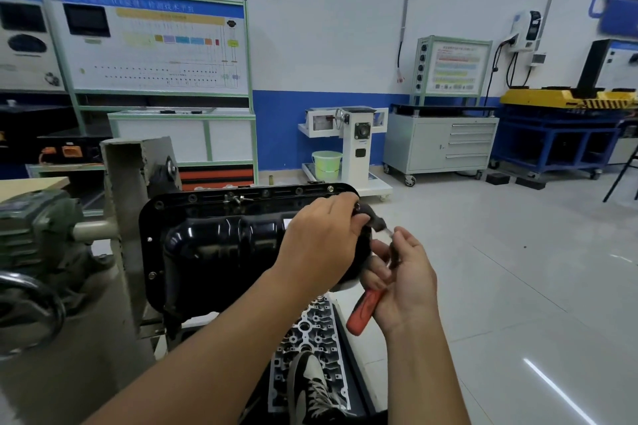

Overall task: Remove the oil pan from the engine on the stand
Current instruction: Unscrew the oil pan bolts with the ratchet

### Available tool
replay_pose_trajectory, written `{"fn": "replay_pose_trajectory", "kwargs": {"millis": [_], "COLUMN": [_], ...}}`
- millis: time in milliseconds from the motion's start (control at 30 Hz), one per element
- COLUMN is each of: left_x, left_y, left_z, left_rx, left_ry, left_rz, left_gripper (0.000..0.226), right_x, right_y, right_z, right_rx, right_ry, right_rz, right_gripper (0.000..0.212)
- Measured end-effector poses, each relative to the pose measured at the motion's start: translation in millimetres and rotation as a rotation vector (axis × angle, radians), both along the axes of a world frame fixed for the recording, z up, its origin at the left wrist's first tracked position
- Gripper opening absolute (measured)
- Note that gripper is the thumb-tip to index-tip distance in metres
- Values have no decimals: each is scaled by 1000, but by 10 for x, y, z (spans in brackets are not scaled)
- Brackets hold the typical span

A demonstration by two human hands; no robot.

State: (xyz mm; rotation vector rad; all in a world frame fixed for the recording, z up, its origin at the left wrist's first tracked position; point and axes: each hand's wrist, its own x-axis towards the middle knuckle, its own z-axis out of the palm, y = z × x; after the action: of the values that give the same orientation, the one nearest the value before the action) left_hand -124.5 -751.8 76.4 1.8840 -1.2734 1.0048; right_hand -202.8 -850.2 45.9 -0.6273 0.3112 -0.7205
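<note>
The glossy black oil pan (214,245) sits on the engine on the stand, its bolted flange facing me. My left hand (321,235) is curled over the pan's right end and grips a black tool head (374,219) there. My right hand (402,279) holds an orange-handled tool (364,310) just right of the pan, fingers curled round its shaft. The pan's right edge is hidden behind both hands.
The grey engine stand post (134,183) and its green gearbox with hand wheel (31,290) stand at the left. A cylinder head (310,331) lies below the pan, by my shoe (310,386). Cabinets, a training board and a green bucket (327,164) line the far wall.
</note>
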Motion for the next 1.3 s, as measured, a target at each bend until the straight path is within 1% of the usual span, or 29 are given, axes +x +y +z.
{"fn": "replay_pose_trajectory", "kwargs": {"millis": [67, 133, 200, 233, 300, 333, 400, 467, 600, 767, 900, 1100, 1200, 1300], "left_x": [26, 85, 191, 263, 400, 465, 544, 554, 493, 336, 216, 155, 145, 115], "left_y": [50, 116, 180, 212, 281, 315, 374, 410, 432, 499, 529, 490, 464, 428], "left_z": [35, 121, 246, 303, 373, 378, 360, 326, 255, 137, 47, -15, -59, -64], "left_rx": [-84, -195, -307, -342, -358, -347, -306, -259, -176, -70, 22, -13, -15, -4], "left_ry": [120, 179, 224, 260, 310, 311, 316, 325, 255, 171, 92, 9, -23, -92], "left_rz": [-75, -128, -195, -239, -288, -288, -297, -310, -277, -275, -217, -156, -127, -111], "left_gripper": [29, 30, 22, 16, 11, 12, 17, 21, 15, 18, 22, 27, 25, 30], "right_x": [16, 13, -5, -10, -20, -19, -13, -6, -6, -17, -13, 7, 2, -14], "right_y": [3, 25, 46, 51, 45, 42, 36, 28, 21, 20, 60, 182, 191, 193], "right_z": [16, 26, 34, 37, 40, 42, 22, -11, -53, -62, -40, -26, -30, -32], "right_rx": [-59, -110, -95, -66, -18, -13, -44, -108, -237, -251, -357, -498, -511, -492], "right_ry": [4, 8, -1, -2, 4, 5, 1, -2, 63, 59, 48, 20, 28, 39], "right_rz": [-27, -21, 18, 42, 72, 77, 85, 86, 80, 94, 94, 92, 104, 141], "right_gripper": [13, 13, 8, 9, 15, 13, 9, 11, 17, 17, 16, 7, 9, 9]}}
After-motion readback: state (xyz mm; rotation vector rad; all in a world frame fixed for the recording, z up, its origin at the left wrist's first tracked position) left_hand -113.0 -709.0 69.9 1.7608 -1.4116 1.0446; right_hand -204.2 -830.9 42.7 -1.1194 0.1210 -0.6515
